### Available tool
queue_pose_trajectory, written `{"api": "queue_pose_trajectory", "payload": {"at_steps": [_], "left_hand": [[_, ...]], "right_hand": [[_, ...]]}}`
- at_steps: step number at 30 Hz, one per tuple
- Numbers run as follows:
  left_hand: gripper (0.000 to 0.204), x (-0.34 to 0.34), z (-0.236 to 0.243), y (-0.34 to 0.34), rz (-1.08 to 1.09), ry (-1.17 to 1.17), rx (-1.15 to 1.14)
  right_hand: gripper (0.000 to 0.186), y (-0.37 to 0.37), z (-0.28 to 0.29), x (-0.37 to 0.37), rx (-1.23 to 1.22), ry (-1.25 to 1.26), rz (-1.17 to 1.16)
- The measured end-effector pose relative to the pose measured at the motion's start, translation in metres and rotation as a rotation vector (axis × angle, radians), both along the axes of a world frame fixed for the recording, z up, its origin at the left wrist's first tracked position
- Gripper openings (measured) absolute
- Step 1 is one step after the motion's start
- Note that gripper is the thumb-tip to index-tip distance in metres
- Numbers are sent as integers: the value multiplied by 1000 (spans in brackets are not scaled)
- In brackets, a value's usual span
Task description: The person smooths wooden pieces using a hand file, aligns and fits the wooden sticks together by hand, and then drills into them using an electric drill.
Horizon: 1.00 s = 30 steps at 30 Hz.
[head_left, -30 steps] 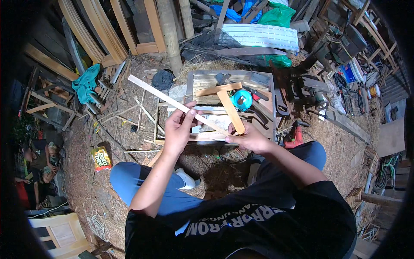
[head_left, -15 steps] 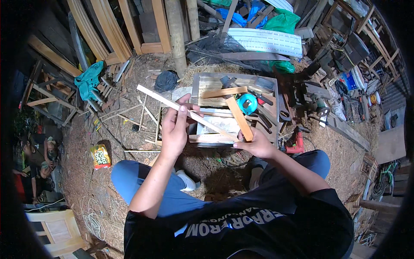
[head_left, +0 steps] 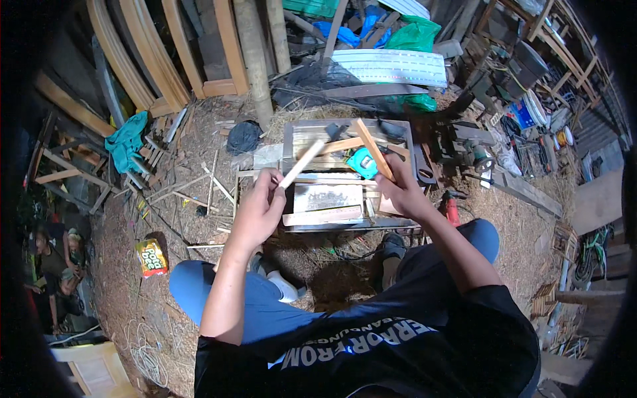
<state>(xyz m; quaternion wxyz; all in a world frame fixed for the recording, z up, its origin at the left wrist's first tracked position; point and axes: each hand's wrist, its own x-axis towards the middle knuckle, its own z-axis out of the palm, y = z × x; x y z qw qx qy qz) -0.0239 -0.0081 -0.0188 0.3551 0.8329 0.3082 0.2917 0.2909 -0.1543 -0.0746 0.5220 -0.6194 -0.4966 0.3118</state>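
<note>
My left hand [head_left: 257,211] is closed round the lower end of a pale wood strip [head_left: 303,164], which slants up and to the right over the low wooden worktable [head_left: 287,142]. On the table's right side, my right hand [head_left: 403,190] grips a short orange-brown wood piece [head_left: 373,150] that tilts up to the left; some of its fingers are hidden. Close by the right hand lies a teal tape measure [head_left: 362,163]. Behind it a second brown wood piece [head_left: 341,145] rests on the table. Another pale strip [head_left: 322,216] lies along the near edge, beside a whitish flat slab [head_left: 328,197].
A red power drill [head_left: 452,209] stands on the floor right of the table. A black bundle [head_left: 245,137] and loose sticks lie to the left, with a snack bag [head_left: 152,257] nearer me. Wooden frames [head_left: 231,53] lean at the back. Other people sit at far left.
The pale strip in my left hand has swung from pointing up-left to up-right. My right hand has left the strip's end and moved farther over the table with the orange-brown wood piece.
</note>
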Motion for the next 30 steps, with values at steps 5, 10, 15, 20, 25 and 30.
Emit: {"api": "queue_pose_trajectory", "payload": {"at_steps": [5,10,15,20,25,30], "left_hand": [[16,5,12,-10,-114,318,124],[17,17,13,-8,-165,316,306],[14,25,19,2,-46,163,600],[13,44,17,-18,153,-222,600],[13,58,-20,-21,147,-344,-89],[24,61,-36,-5,103,-468,-395]], "right_hand": [[36,16,17,-3,-93,-284,68],[26,28,6,-16,120,-227,135],[32,38,3,-21,-139,-17,150],[28,44,5,-27,-141,163,9],[25,46,17,-36,-114,384,17],[26,47,15,-41,-113,326,33]]}}
